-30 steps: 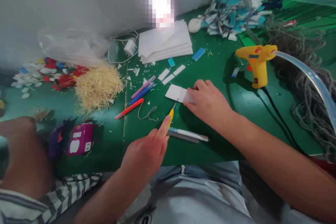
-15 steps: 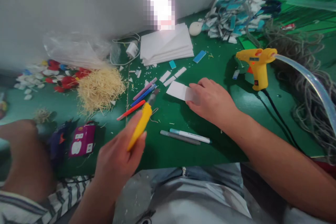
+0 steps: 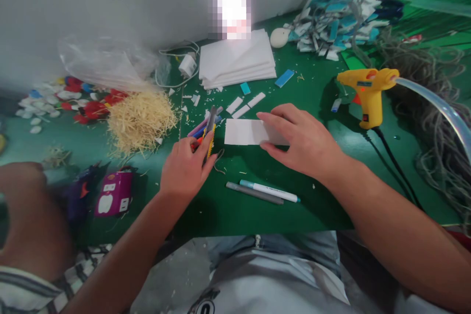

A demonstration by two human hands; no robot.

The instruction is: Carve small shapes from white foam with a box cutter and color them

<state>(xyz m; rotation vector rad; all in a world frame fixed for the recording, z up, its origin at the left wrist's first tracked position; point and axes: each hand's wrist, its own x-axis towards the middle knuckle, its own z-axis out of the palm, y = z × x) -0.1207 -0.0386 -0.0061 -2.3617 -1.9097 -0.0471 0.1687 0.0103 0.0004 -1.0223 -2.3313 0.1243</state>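
My left hand is closed round a yellow utility knife, its blade end pointing away from me. The knife hovers over or beside several pens, among them a red and a blue one; my fingers partly cover them. Just right of it lies a flat white rectangular piece, like foam board or card. The thumb and fingers of my right hand grip its right end. Small white strips lie just beyond it. Nearer to me rest a white marker and a grey pen.
A yellow glue gun stands at the right, its cord trailing towards me. Stacked white sheets, blue-and-white scraps and straw-like shreds lie around. Another person's arm is at the left, near a purple box.
My left hand has turned the knife more upright and moved it slightly away from me, over the pens. The white piece now lies straighter, its left end shifted left.
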